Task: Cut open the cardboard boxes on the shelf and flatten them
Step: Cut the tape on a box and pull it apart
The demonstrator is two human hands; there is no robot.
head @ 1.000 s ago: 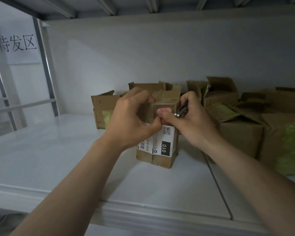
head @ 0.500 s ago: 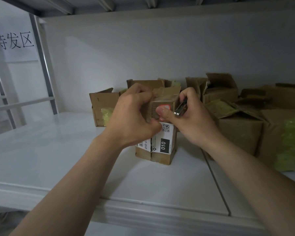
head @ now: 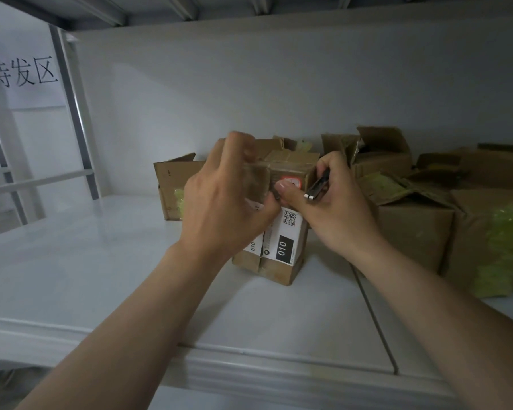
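**Working the tape on the middle box**

Far left, a sign (head: 24, 74) hangs beyond the shelf (head: 71, 261) frame. An opened carton (head: 175, 184) sits toward the shelf's back edge.

My left hand (head: 222, 208) is curled round the top-left of the box (head: 288, 232), thumb on its front face. A loose-looking strip of tape (head: 255, 182) runs under the fingers, though they are blurred and I can't tell whether they pinch it. The box stands upright mid-shelf, forward of the others, and looks sealed.

My right hand (head: 332, 211) is clamped on the cutter (head: 317, 187), its thumb pressing the box's front by the red sticker. I can't tell if the blade is out. A pile (head: 412, 226) of opened cartons crowds the shelf's right end.

I judge I'm in the opening step on this box: freeing the top seam. Next I need the cutter tip on that seam and drawn along it, with my left thumb kept out of the line and the box braced so it doesn't tip. Flattening comes after.
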